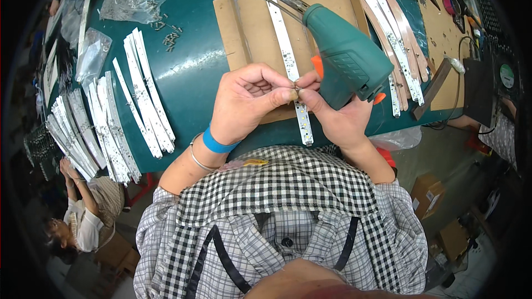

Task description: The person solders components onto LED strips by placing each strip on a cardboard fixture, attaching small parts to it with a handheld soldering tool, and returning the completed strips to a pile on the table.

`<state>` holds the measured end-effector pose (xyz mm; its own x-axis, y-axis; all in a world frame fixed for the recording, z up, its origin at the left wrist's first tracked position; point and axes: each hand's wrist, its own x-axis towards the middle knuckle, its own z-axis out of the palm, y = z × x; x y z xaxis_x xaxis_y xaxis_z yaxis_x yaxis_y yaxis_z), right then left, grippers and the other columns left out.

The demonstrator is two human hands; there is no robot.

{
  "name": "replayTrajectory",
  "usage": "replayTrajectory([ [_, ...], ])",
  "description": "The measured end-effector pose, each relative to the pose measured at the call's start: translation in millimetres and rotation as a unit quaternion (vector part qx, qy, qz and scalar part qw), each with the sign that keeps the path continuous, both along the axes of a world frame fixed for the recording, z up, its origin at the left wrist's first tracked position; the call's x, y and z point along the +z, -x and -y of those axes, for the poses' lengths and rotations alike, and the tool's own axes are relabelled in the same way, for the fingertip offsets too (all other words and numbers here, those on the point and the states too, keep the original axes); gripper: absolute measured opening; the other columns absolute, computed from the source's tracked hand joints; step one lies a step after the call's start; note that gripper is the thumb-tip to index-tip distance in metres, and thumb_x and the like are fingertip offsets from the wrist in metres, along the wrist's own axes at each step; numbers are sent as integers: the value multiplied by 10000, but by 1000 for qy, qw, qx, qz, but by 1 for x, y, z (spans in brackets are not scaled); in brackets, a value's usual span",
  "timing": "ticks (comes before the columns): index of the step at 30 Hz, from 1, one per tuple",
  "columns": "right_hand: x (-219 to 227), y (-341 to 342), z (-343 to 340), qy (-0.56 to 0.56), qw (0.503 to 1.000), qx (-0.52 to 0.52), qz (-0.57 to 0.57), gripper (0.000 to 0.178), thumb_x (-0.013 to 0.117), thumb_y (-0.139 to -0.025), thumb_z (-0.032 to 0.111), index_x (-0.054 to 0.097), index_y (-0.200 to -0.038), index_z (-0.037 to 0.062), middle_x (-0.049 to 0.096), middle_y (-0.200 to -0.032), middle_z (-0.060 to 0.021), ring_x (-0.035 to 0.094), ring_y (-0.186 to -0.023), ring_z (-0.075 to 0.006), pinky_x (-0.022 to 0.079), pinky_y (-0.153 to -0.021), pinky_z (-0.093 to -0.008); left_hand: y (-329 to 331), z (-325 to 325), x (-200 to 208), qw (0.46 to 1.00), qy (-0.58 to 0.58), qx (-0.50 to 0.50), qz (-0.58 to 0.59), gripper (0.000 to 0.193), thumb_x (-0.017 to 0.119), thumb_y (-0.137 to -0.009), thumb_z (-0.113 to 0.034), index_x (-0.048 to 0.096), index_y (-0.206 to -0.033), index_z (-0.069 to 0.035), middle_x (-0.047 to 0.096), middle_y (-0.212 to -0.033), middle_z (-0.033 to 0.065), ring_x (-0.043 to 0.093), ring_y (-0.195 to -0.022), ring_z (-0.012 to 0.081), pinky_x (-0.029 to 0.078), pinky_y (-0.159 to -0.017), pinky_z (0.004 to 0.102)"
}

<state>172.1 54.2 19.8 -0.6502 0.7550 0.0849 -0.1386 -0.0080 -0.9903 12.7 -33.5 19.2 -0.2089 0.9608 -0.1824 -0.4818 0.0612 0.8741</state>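
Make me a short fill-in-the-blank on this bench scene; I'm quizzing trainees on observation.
1. The right hand holds a ____ power screwdriver.
2. The left hand wears a ____ wristband.
3. The strip under the hands lies on a ____ tray.

Missing words: green; blue; cardboard

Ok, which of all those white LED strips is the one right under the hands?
The single LED strip lying lengthwise in the cardboard tray, running under the left hand and right hand. The other strips lie in piles outside it.
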Motion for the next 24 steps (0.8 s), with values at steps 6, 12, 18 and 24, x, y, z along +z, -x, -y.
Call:
replayTrajectory([
  [6,3,2,3,46,998,-35,-22,216,681,-836,-58,618,-1042,-36,676,-927,-81,642,-851,-126,531,-753,-261,-2,-3,1,1000,-1,3,18,101,702,-853,-13,632,-912,29,684,-900,84,664,-874,131,551,-807,259],
  [12,-5,1,2,-11,999,-45,-28,202,684,-826,-64,621,-1012,-19,668,-909,-66,637,-824,-119,522,-722,-256,-3,-1,4,995,16,9,-94,141,725,-824,0,651,-937,40,698,-910,90,672,-861,135,554,-798,260],
  [18,-6,0,-2,-46,998,-42,11,180,685,-834,-35,609,-997,-18,653,-880,-55,621,-782,-117,507,-691,-256,-3,0,5,963,-8,-10,-268,149,728,-811,21,679,-948,55,711,-933,111,683,-870,151,562,-800,269],
  [24,-4,2,-2,5,999,-40,-7,360,650,-854,-44,510,-1186,-36,653,-908,-84,616,-776,-121,520,-687,-256,-3,-2,3,985,10,22,-170,170,712,-828,22,678,-992,51,704,-910,113,679,-845,145,557,-776,254],
])
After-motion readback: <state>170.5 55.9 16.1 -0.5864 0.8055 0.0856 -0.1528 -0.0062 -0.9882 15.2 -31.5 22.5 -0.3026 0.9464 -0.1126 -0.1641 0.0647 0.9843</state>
